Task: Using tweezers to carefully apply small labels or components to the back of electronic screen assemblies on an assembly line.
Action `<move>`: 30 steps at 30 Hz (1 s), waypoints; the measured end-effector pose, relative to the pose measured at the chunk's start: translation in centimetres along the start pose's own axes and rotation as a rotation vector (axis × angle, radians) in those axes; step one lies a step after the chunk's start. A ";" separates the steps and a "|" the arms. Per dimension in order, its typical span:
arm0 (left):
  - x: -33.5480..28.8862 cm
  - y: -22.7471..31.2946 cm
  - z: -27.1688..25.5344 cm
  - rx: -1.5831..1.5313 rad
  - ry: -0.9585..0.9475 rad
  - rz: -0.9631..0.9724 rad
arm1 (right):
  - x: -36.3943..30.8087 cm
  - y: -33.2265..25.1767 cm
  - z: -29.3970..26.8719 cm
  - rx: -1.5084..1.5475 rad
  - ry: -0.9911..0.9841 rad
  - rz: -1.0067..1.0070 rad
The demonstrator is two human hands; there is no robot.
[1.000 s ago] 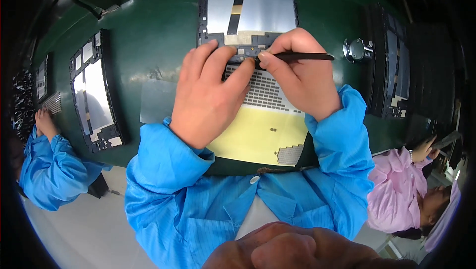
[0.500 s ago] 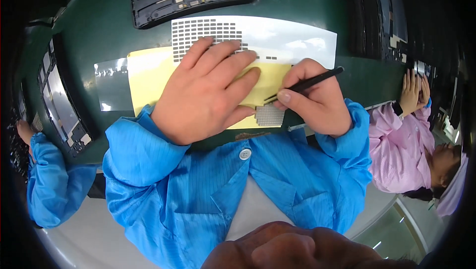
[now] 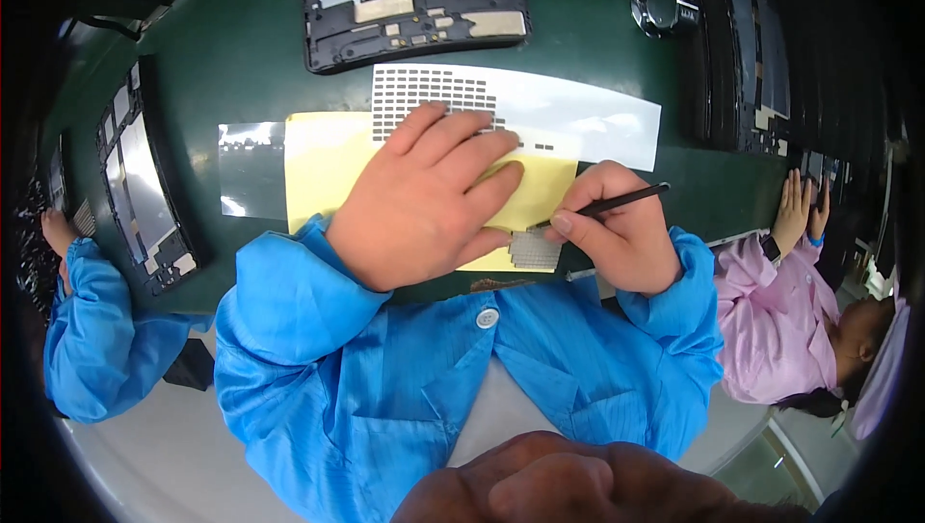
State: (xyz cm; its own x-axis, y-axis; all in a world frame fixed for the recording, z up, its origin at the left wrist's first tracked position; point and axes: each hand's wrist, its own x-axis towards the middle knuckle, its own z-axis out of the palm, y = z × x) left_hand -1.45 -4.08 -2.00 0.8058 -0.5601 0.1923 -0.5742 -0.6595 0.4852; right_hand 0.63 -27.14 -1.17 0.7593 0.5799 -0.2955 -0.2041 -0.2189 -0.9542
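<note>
My left hand [image 3: 424, 200] lies flat with its fingers spread over a yellow sheet [image 3: 323, 162], fingertips reaching onto a white sheet [image 3: 602, 118] marked with rows of small dark rectangles. In my right hand [image 3: 621, 239] is a pair of black tweezers [image 3: 626, 200], held like a pen. Their tips are at the upper edge of a grey block of small, close-set rectangular pieces [image 3: 535, 251] on the yellow sheet's near part. My left thumb rests beside that block. Whether the tweezers grip a piece is too small to tell.
A black-framed device panel [image 3: 419, 27] lies beyond the sheets on the green table [image 3: 231, 51]. Another panel [image 3: 145, 186] sits left, more [image 3: 747, 51] stand right. Clear film [image 3: 252, 169] sticks out from the yellow sheet. A round glassy object [image 3: 663, 11] is far right. Co-workers sit either side.
The whole view has shifted, so the table things appear lower and mostly further right. The tweezers' tips have come closer to the grey block's upper edge. My left hand stays on the sheets.
</note>
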 end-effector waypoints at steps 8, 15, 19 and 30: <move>-0.4 -0.1 -0.5 0.003 0.042 0.002 | 4.9 -3.2 -0.6 0.253 0.068 -0.222; -1.1 -3.5 -3.2 0.288 0.476 -0.312 | 15.0 -6.0 2.6 0.021 -0.034 -0.312; -1.2 -3.9 -3.3 0.202 0.501 -0.338 | 14.9 -6.2 3.0 -0.024 -0.026 -0.295; -0.4 -4.0 -2.9 0.217 0.404 -0.360 | 14.9 -4.7 3.0 -0.270 -0.019 -0.659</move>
State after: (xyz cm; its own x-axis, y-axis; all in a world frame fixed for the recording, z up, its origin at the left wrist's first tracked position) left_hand 0.96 0.21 -1.52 0.9226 -0.0744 0.3784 -0.2364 -0.8843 0.4025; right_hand 11.05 -15.07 -1.28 0.6609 0.6711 0.3360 0.4557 -0.0032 -0.8901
